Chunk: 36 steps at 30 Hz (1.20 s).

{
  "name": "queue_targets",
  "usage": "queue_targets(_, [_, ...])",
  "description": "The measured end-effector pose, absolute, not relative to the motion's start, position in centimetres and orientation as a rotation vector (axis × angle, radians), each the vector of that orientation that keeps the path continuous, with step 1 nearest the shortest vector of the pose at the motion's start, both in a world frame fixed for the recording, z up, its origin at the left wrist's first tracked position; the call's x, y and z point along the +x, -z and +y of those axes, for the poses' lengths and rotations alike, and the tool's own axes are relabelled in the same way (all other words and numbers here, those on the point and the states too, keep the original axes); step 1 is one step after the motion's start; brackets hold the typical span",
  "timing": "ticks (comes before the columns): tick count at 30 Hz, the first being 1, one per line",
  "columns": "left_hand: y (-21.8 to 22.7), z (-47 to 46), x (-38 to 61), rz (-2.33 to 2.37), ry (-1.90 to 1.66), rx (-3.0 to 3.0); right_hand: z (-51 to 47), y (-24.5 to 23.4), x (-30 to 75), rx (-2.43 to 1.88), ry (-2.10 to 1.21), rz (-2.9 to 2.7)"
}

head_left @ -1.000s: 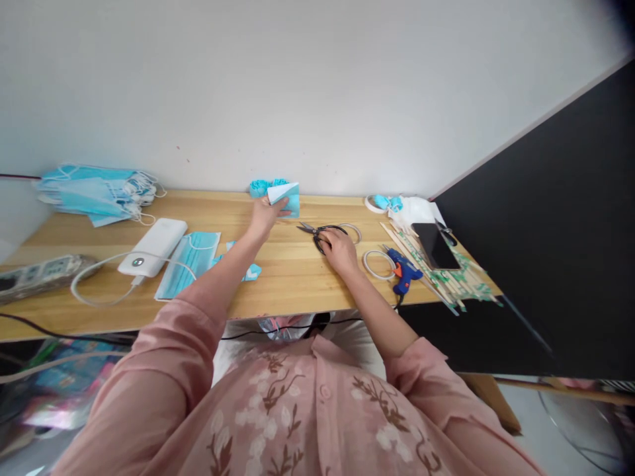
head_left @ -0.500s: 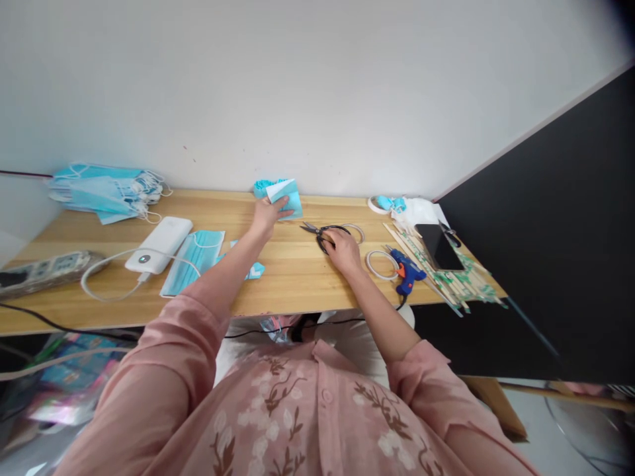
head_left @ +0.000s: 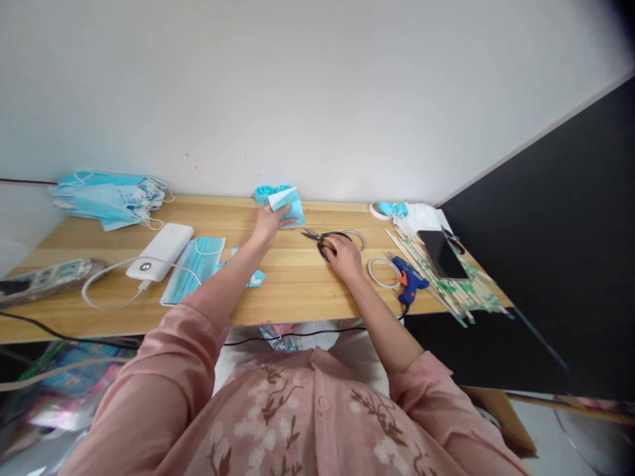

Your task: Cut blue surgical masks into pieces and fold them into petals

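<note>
My left hand (head_left: 268,223) pinches a folded piece of blue and white mask fabric (head_left: 289,204) near the back of the wooden desk (head_left: 292,277). My right hand (head_left: 344,254) is curled on the black handles of a pair of scissors (head_left: 322,237) lying on the desk, blades pointing left toward the fabric. A small blue rolled piece (head_left: 266,191) sits by the wall just behind the fabric.
A stack of blue masks (head_left: 106,197) lies at the back left, with a white power bank (head_left: 159,243), a loose mask (head_left: 196,259) and a power strip (head_left: 44,279). On the right lie a blue glue gun (head_left: 407,276), tape rings (head_left: 380,271), a phone (head_left: 441,246) and wooden sticks (head_left: 449,277).
Both hands have stayed almost in place; the view has shifted slightly. The left hand has tilted the fabric a little lower toward the desk.
</note>
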State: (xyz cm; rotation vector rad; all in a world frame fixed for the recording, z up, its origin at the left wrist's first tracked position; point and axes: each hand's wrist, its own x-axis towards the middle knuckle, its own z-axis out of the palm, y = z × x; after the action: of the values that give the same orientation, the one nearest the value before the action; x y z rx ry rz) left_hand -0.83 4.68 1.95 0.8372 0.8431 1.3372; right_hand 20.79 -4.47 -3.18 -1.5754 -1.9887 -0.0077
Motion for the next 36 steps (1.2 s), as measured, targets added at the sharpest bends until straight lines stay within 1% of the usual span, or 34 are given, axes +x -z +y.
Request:
queue_targets(5, [-1.7, 4.5, -0.6, 0.814, -1.294, 0.892, -4.7, 2.9, 20.7, -1.542, 0.023, -1.831])
queue_targets(9, [-1.7, 4.0, -0.1, 0.791, -1.239, 0.99, -5.0, 0.2, 20.1, -1.464, 0.152, -1.596])
queue_targets(11, [-1.7, 3.7, 0.2, 0.789, -1.212, 1.062, -4.9, -2.1, 19.4, -1.367, 0.223, -1.669])
queue_targets(14, [-1.9, 3.5, 0.5, 0.82, -1.192, 1.158, -4.2, -5.3, 18.2, -1.212, 0.275, -1.938])
queue_targets(18, [-2.4, 3.5, 0.3, 0.896, -1.187, 1.303, -2.6, -7.4, 16.6, -1.123, 0.301, -2.148])
queue_targets(22, [-2.4, 3.6, -0.1, 0.96, -1.169, 1.463, -1.1, -7.6, 15.8, -1.162, 0.266, -2.262])
queue_targets(27, [-1.6, 3.8, -0.1, 1.019, -1.107, 1.504, 0.3, -7.2, 15.6, -1.186, 0.193, -2.26])
queue_targets(31, [-1.1, 3.8, 0.1, 1.022, -1.08, 1.513, 1.1, -6.2, 15.7, -1.09, 0.144, -2.192])
queue_targets(36, [-1.6, 3.5, 0.2, 0.921, -1.042, 1.496, 1.7, -5.2, 15.4, -0.931, 0.149, -2.069])
